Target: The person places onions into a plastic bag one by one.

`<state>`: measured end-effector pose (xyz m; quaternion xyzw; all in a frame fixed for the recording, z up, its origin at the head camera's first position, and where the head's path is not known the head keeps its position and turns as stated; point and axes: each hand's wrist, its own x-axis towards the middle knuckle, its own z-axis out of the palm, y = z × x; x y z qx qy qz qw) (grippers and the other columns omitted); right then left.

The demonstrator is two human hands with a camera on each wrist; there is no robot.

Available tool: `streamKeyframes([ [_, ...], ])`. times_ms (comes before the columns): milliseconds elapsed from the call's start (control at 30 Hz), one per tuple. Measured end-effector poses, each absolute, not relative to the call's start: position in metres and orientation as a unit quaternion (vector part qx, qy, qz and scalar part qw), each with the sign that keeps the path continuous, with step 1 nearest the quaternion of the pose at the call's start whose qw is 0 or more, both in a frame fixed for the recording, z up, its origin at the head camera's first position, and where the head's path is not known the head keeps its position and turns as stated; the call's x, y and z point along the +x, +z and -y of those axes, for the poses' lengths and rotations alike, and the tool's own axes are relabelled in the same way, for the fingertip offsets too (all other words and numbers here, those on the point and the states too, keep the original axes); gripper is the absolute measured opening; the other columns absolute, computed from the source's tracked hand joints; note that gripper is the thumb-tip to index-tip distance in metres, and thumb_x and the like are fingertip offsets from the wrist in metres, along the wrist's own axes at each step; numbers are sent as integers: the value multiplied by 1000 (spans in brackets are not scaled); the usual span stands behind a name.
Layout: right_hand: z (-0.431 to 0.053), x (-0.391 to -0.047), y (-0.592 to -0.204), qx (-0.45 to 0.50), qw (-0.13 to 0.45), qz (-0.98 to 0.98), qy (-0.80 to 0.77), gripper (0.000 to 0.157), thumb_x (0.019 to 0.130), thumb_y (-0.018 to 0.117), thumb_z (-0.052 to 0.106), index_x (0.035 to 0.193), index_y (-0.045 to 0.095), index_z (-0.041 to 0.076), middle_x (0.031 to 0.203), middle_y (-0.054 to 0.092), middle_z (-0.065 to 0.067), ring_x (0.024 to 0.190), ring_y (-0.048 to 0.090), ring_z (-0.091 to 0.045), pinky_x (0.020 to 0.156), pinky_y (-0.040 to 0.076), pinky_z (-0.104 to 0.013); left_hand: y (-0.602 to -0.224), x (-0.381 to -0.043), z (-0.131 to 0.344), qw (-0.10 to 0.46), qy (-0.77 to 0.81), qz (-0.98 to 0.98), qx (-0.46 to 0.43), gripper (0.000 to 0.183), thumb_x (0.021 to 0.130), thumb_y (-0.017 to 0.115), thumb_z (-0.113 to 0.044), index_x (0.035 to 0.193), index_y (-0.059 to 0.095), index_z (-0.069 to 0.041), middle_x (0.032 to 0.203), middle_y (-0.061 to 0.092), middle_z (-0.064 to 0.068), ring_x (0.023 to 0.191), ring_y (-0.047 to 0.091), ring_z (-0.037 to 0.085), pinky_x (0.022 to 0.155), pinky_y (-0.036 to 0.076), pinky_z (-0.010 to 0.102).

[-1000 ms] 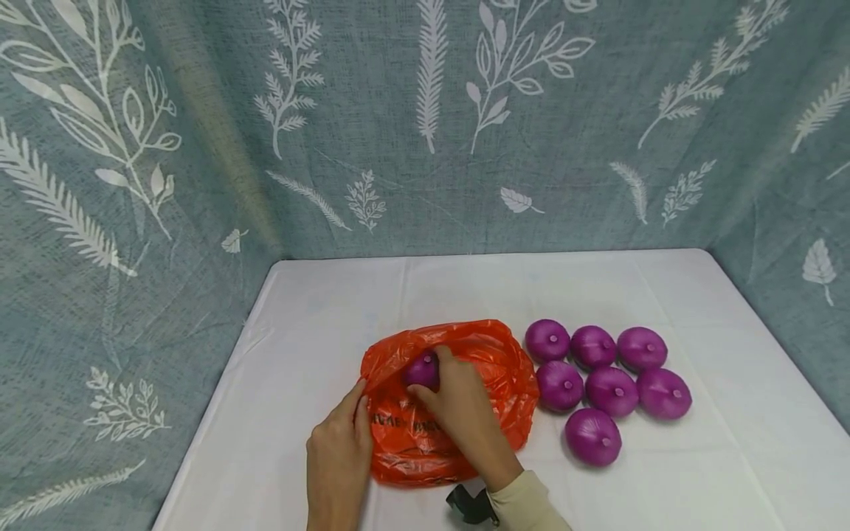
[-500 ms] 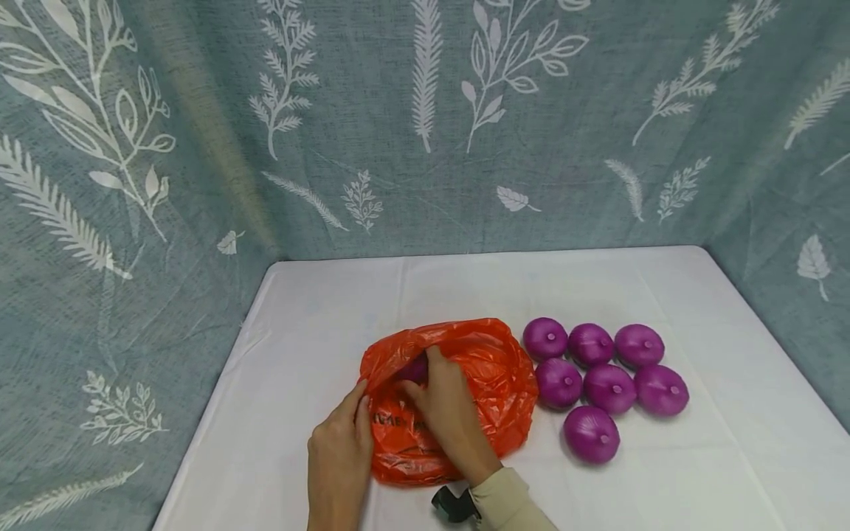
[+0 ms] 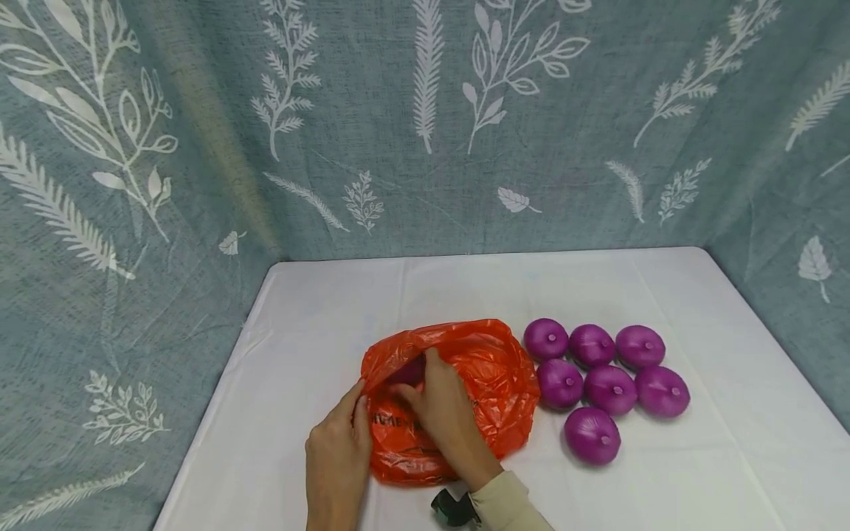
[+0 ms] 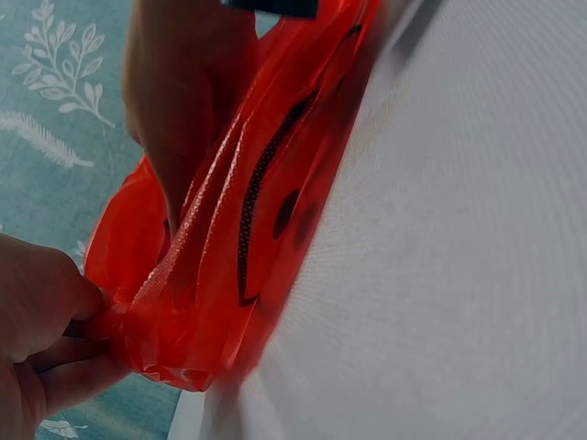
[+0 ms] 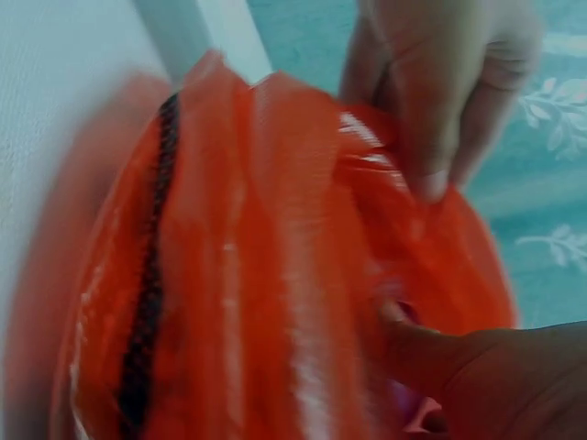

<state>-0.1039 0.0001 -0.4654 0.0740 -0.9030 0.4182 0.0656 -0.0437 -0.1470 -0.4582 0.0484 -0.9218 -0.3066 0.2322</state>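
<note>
A red plastic bag (image 3: 491, 413) with black print lies on the table, its mouth held up at the left. My left hand (image 3: 339, 457) pinches the bag's edge between thumb and fingers, which the left wrist view shows at the bag (image 4: 211, 266). My right hand (image 3: 445, 413) reaches into the mouth and grips a purple onion (image 3: 410, 371), mostly hidden by the bag and the hand. In the right wrist view, the right thumb goes in past the bag's edge, and a sliver of purple shows beside it.
Several purple onions (image 3: 611, 391) sit in a cluster to the right of the bag, one of them (image 3: 592, 436) nearer the front. The white-covered table (image 3: 319, 310) is bounded by a patterned grey-green cloth (image 3: 398, 199) at the back and sides.
The right hand has moved left and deeper into the bag with the onion, which now shows less. The left hand keeps its pinch on the edge. The onions at the right stay put.
</note>
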Motion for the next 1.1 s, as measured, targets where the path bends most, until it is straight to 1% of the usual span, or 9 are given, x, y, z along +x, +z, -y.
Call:
streamKeyframes([
  [167,-19,-95,-449,73,42,898,432,55,93,84,27,137,61,3,91,75,-12,55,59,-11,53,58,-27,-458,-43,149,238,-307,920,54,29,101,71,-6,128,73,4,119,75,24,104,76,41,80,63,52],
  [267,-38,-88,-433,69,48,896,436,47,97,80,29,135,66,5,100,79,-12,68,71,-16,64,64,-34,-456,-43,149,233,-308,920,61,29,101,71,-7,129,73,3,120,75,23,105,75,40,81,63,52],
  [333,-53,-85,-422,65,66,890,445,41,98,79,30,131,69,8,114,79,-12,91,78,-22,82,66,-39,-455,-43,150,228,-309,921,68,29,102,71,-8,129,73,2,121,75,23,107,75,40,82,62,52],
  [400,-71,-81,-410,56,90,885,454,37,99,78,31,130,71,10,124,77,-9,115,75,-25,95,62,-42,-454,-43,150,221,-308,922,75,30,103,70,-9,130,73,2,122,75,22,108,75,39,84,62,52],
  [633,-149,-69,-388,-11,220,869,443,44,99,78,23,139,67,11,136,72,-7,122,71,-25,95,58,-35,-453,-42,149,211,-312,923,75,31,103,70,-10,132,72,1,123,75,22,110,74,39,85,61,50],
  [767,-192,-61,-386,-89,253,874,405,51,100,77,27,147,62,15,146,65,-5,129,67,-27,102,53,-31,-453,-42,148,210,-312,924,71,32,103,70,-10,132,72,1,124,74,22,110,74,39,85,61,50],
  [933,-237,-54,-395,-185,233,884,360,62,102,72,37,155,53,12,152,57,-15,138,57,-38,113,46,-53,-454,-42,148,214,-307,924,74,31,103,70,-10,132,72,1,123,75,22,109,74,39,84,62,50],
  [1000,-252,-50,-400,-214,198,893,344,68,103,69,41,159,47,11,155,51,-21,142,50,-45,115,41,-63,-454,-42,149,217,-306,924,74,31,103,70,-10,131,72,2,123,75,22,109,75,39,84,62,50],
  [1100,-271,-45,-407,-237,146,903,328,76,103,67,45,163,39,10,158,43,-27,145,43,-52,116,36,-70,-454,-42,149,220,-307,923,72,31,103,70,-10,131,72,2,122,75,22,107,75,39,83,62,50],
])
